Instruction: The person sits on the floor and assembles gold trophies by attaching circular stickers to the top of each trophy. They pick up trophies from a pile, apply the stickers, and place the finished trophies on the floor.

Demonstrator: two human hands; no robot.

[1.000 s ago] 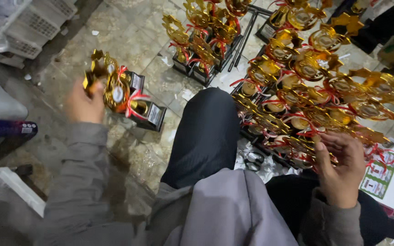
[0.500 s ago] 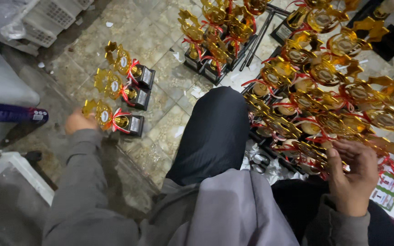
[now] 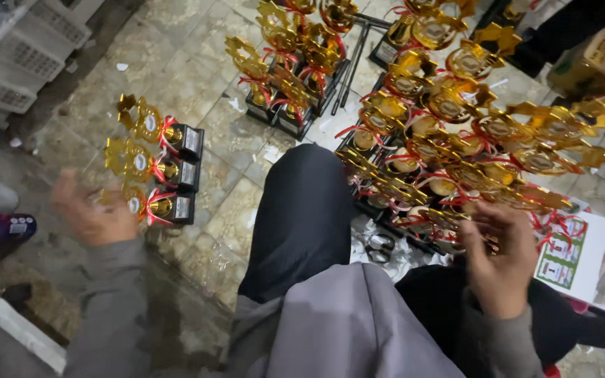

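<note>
Marbled stone floor [image 3: 197,91] spreads under everything, tan and mottled, with white paper scraps scattered on it. My black-trousered knee [image 3: 302,210] rises up the middle and splits the scene in two. On the right of it, from near to far, a dense crowd of gold trophies [image 3: 456,140] with red ribbons and black bases stands packed together. A smaller cluster of the same gold trophies [image 3: 288,70] stands far centre, apart from the crowd. White plastic crates [image 3: 15,56] sit at the far left edge. A white printed sheet [image 3: 572,252] lies near right, beside the crowd. On the left, three trophies stand in a short row running from near to far: the nearest trophy [image 3: 152,206], the middle one [image 3: 148,164] and the far one [image 3: 162,133]. My right hand [image 3: 498,262] is at the near edge of the big crowd, its grip curled with fingers bent among the trophy tops; I cannot tell whether it clamps one. My left hand [image 3: 92,217] is blurred, just beside the nearest trophy in the row, its grip spread apart and holding nothing. A dark blue can [image 3: 1,227] lies at the left edge. Scissors [image 3: 379,245] lie near my knee
</note>
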